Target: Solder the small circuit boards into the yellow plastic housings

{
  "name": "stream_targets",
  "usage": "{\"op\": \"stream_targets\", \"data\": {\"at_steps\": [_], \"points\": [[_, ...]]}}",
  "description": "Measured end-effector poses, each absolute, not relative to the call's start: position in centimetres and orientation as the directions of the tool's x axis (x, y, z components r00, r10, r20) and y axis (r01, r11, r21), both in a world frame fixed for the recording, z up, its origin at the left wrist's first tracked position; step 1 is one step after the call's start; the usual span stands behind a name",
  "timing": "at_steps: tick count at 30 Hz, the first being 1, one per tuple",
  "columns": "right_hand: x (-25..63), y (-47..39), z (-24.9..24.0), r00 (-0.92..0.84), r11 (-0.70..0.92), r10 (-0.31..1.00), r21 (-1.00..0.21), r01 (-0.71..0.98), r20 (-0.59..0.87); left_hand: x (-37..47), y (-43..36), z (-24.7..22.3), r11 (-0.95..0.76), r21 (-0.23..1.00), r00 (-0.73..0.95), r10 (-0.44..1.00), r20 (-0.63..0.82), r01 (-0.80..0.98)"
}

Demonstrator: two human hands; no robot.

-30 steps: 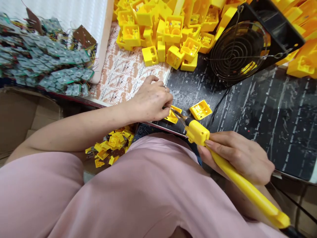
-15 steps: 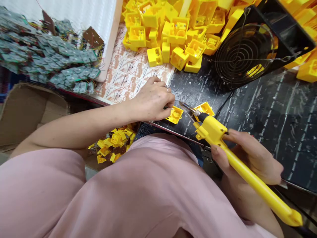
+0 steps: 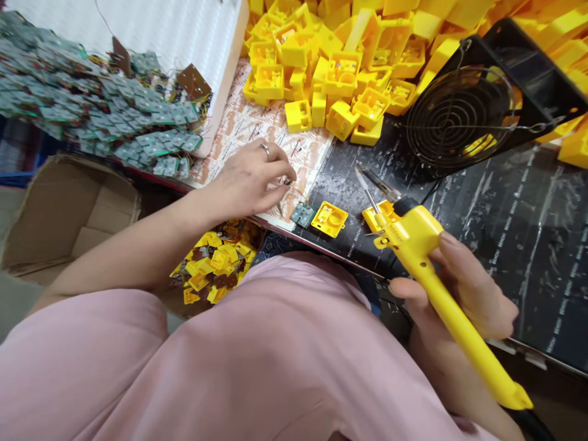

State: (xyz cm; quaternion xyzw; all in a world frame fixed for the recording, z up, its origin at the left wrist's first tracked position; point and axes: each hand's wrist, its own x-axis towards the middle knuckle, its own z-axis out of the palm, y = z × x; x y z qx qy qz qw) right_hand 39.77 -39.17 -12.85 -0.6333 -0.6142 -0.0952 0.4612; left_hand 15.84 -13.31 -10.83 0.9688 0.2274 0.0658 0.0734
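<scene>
My right hand is wrapped round a yellow soldering gun, its metal tip pointing up and left over the bench. Under that tool lies a yellow housing, partly hidden. Left of it another open yellow housing rests near the bench edge, with a small green circuit board beside it. My left hand is over the patterned sheet, left of the board, thumb and fingers brought together on a small dark thing too small to name.
A black fan with a wire guard stands at the right. Yellow housings are heaped behind. Many circuit boards lie on a white foam tray at the left. Below the bench are an open carton and yellow parts.
My left hand has moved left, off the near yellow housing, and the green board beside it now shows. The soldering gun has shifted slightly, still in my right hand.
</scene>
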Motion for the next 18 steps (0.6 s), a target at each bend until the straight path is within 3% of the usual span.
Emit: {"op": "stream_targets", "data": {"at_steps": [5, 8, 11, 13, 15, 18], "points": [[39.1, -37.2, -11.0, 0.029, 0.267, 0.805, -0.405, 0.875, 0.593, 16.2, -14.5, -11.5, -0.934, -0.123, 0.933, 0.313, 0.179, 0.337], [39.1, -36.6, -10.9, -0.015, 0.245, 0.826, -0.336, 0.910, 0.563, 15.9, -15.0, -10.5, -0.957, -0.089, 0.954, 0.261, 0.148, 0.276], [38.7, -35.4, -12.0, -0.004, 0.225, 0.849, -0.353, 0.908, 0.529, 16.3, -15.4, -10.0, -0.962, -0.026, 0.940, 0.259, 0.222, 0.271], [38.0, -34.3, -13.1, -0.022, 0.242, 0.857, -0.365, 0.899, 0.514, 17.0, -15.5, -10.6, -0.964, 0.097, 0.915, 0.266, 0.304, 0.248], [37.2, -33.3, -13.9, -0.043, 0.261, 0.842, -0.337, 0.905, 0.537, 18.0, -15.6, -11.6, -0.918, 0.336, 0.883, 0.325, 0.338, 0.209], [36.7, -32.6, -14.4, -0.027, 0.233, 0.820, -0.290, 0.928, 0.571, 19.1, -15.7, -12.9, -0.697, 0.690, 0.847, 0.475, 0.237, 0.198]]}}
